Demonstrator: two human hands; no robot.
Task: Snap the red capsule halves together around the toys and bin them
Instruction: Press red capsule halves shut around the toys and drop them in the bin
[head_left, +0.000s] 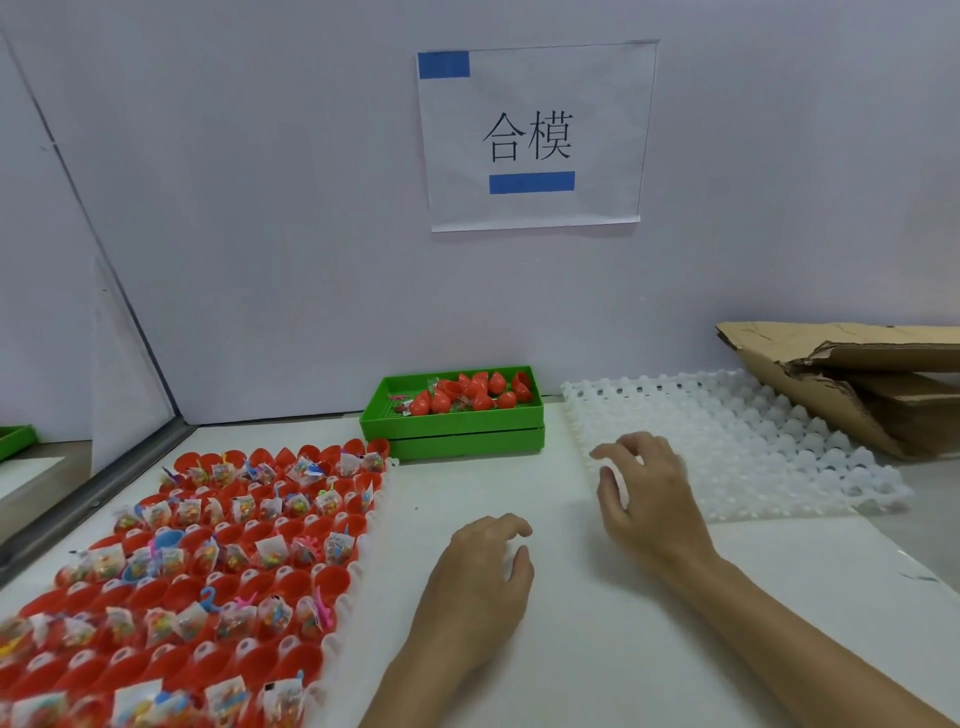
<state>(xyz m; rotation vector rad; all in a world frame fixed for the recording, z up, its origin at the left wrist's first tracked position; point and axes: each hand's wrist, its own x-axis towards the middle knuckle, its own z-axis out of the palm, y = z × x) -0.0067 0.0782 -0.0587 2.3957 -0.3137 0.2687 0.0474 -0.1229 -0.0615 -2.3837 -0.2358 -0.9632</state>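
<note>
A white holder tray (358, 587) at the left carries rows of red capsule halves (291, 577), several with bagged toys (270, 551) inside. A green bin (457, 434) at the back centre holds several closed red capsules (470, 395). My left hand (478, 582) hovers over the white table right of the tray, fingers loosely curled, holding nothing. My right hand (644, 493) hangs at the near left corner of an empty white holder tray (753, 447), fingers spread and relaxed, holding nothing.
Flattened cardboard (857, 374) lies at the back right, beside the empty tray. A paper sign (535, 135) is taped to the wall behind. A partition wall and metal rail (104, 493) bound the left side. Another green tray's edge (15, 441) shows at far left.
</note>
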